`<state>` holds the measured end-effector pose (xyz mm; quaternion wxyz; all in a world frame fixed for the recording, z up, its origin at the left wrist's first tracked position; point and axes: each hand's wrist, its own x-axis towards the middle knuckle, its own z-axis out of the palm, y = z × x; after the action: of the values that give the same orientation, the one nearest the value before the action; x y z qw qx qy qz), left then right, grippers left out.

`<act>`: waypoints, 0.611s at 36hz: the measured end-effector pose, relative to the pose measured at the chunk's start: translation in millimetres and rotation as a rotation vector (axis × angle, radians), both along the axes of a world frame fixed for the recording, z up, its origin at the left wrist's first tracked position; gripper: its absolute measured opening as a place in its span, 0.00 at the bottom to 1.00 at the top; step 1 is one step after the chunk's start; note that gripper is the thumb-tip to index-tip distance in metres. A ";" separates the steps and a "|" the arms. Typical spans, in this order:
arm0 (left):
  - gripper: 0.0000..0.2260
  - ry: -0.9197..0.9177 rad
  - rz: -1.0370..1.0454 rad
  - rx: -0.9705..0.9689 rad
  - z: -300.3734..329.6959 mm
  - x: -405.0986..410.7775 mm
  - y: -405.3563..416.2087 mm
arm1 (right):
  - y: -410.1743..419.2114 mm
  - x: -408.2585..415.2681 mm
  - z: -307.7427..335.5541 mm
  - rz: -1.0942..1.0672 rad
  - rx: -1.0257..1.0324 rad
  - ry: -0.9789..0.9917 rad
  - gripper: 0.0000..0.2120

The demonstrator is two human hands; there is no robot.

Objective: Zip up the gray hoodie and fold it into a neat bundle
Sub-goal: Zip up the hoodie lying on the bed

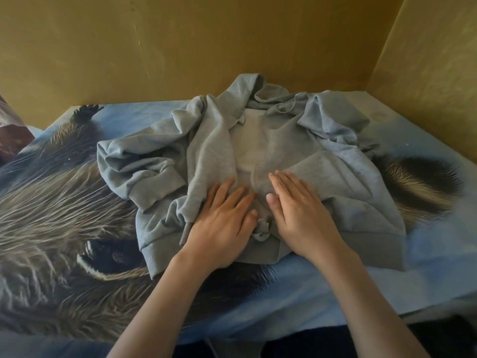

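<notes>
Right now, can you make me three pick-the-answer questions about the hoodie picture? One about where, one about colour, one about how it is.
1. Where does the rumpled gray cotton hoodie lie?
A. on the raccoon-print blue bedspread
B. on a chair
C. on the floor

2. What colour is the wall behind?
A. white
B. mustard yellow
C. green

3. How is the hoodie's front?
A. zipped to the neck
B. folded small
C. open

Answers: A, raccoon fur pattern shows around it; B, yellowish wall fills the top; C, the pale lining shows between the front edges, above the flat left hand and right hand.
</notes>
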<state>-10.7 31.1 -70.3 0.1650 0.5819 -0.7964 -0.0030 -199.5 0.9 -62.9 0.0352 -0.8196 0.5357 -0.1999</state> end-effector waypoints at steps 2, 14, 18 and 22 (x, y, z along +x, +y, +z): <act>0.27 -0.013 -0.004 -0.011 -1.3 0.5 1.9 | 0.2 -0.5 -1.2 0.010 -0.012 -0.003 0.32; 0.26 -0.027 0.014 -0.031 -2.1 -1.4 4.7 | 12.6 -8.3 -7.2 0.056 -0.184 -0.105 0.33; 0.26 -0.010 0.021 -0.038 -2.3 -2.7 5.1 | 13.5 -8.6 -10.6 0.052 -0.191 -0.123 0.31; 0.25 -0.017 0.025 -0.043 -3.7 -2.6 5.5 | 13.0 -9.0 -14.4 0.053 -0.200 -0.147 0.29</act>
<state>-13.4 36.6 -74.0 0.1707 0.5881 -0.7903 0.0214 -208.5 13.9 -77.3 -0.0021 -0.8161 0.4871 -0.3110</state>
